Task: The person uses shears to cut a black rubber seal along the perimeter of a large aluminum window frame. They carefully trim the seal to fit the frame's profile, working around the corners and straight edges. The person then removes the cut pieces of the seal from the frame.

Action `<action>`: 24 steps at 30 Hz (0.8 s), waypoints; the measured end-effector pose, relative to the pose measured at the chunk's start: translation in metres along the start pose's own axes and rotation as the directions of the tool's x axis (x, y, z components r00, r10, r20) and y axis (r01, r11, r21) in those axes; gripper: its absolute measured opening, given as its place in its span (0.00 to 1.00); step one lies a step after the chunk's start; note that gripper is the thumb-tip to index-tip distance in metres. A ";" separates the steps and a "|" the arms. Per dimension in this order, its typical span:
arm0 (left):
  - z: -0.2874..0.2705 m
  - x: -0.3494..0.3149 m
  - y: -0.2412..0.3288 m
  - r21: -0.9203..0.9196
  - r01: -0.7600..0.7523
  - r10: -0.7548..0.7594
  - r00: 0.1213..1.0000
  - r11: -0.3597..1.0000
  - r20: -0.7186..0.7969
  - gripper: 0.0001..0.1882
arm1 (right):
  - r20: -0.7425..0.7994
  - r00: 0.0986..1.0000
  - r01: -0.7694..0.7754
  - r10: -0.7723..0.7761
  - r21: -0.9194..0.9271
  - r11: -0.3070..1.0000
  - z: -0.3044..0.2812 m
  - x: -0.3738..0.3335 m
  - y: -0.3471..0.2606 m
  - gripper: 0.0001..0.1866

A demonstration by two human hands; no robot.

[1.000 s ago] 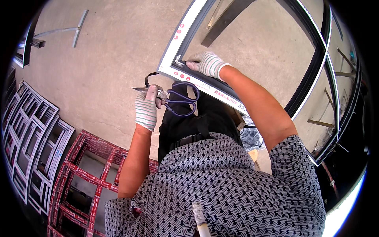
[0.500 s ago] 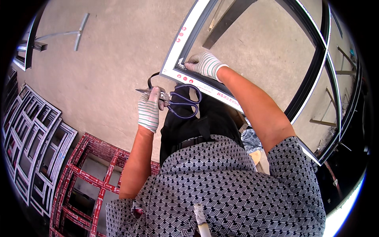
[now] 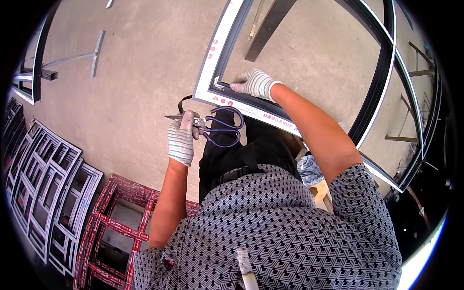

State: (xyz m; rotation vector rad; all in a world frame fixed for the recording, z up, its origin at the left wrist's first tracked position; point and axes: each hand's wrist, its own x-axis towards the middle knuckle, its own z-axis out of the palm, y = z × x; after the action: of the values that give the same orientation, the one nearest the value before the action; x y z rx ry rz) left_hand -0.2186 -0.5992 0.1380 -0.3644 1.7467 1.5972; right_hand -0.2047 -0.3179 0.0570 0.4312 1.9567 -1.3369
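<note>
My left hand, in a striped knit glove, is closed around the pivot and blades of a pair of scissors. The blade tips point left, and the dark blue loop handles lie to the right. A black strip curves between this hand and the corner of a large window frame. The frame is dark with a white face and red marks. My gloved right hand rests at its inner edge with fingers pressed together, just right of a small silvery corner piece. What its fingertips hold, if anything, is hidden.
Red-wrapped frames stand at lower left, beside a stack of grey-white frames. A dark bar lies beyond the frame's opening. Metal strips lie on the floor at far left. A cigarette shows at the bottom.
The view has shifted slightly. My right hand has slid a little to the right, away from the small corner piece. My left hand keeps its hold on the scissors.
</note>
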 end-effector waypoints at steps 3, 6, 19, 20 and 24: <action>-0.004 0.000 -0.004 -0.008 -0.020 0.020 1.000 1.000 0.012 0.18 | -0.012 1.000 -0.010 0.010 -0.023 1.000 0.000 -0.019 0.006 0.20; -0.003 0.001 -0.003 0.008 -0.011 0.011 1.000 1.000 0.013 0.17 | -0.049 0.999 -0.026 0.023 -0.067 0.997 0.003 -0.024 0.005 0.19; 0.004 0.008 0.006 0.026 0.015 -0.016 1.000 1.000 0.025 0.18 | -0.084 0.996 0.024 -0.032 -0.103 0.994 0.007 -0.028 0.007 0.23; 0.004 0.008 0.008 0.038 0.010 -0.011 0.999 0.999 0.031 0.18 | -0.082 0.996 0.014 -0.023 -0.102 0.995 0.007 -0.030 0.013 0.23; 0.001 0.011 0.004 0.047 0.013 -0.014 1.000 0.999 0.027 0.18 | -0.062 0.998 -0.016 0.007 -0.155 0.988 0.004 -0.040 0.009 0.22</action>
State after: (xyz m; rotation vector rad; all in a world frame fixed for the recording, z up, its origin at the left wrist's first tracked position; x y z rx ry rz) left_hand -0.2290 -0.5947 0.1338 -0.3302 1.7541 1.5423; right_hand -0.1698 -0.3130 0.0787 0.4113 2.0879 -1.1655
